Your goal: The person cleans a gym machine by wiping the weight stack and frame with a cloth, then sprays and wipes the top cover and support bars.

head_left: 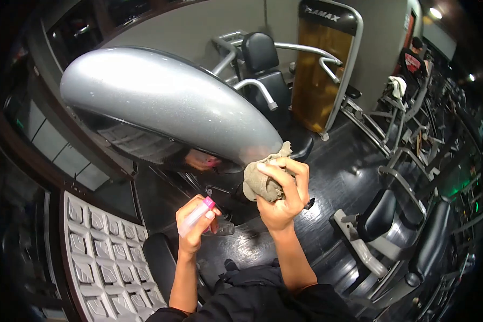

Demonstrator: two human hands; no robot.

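Observation:
A crumpled grey-green cloth [264, 182] is gripped in my right hand [285, 196], against or very near the lower right end of a long silver machine cover [161, 96]. My left hand [195, 222] is lower and to the left, its fingers wrapped round a small translucent bottle [194, 217] with a pink top. The bottle is tilted and stays apart from the cover. A dark glossy panel [145, 140] runs along the cover's underside.
A machine with a black padded seat [260, 52] and an amber panel [322, 75] stands behind. More padded equipment [378, 214] fills the right. A person in a dark top [413, 61] is far back right. A patterned white panel [104, 252] lies lower left.

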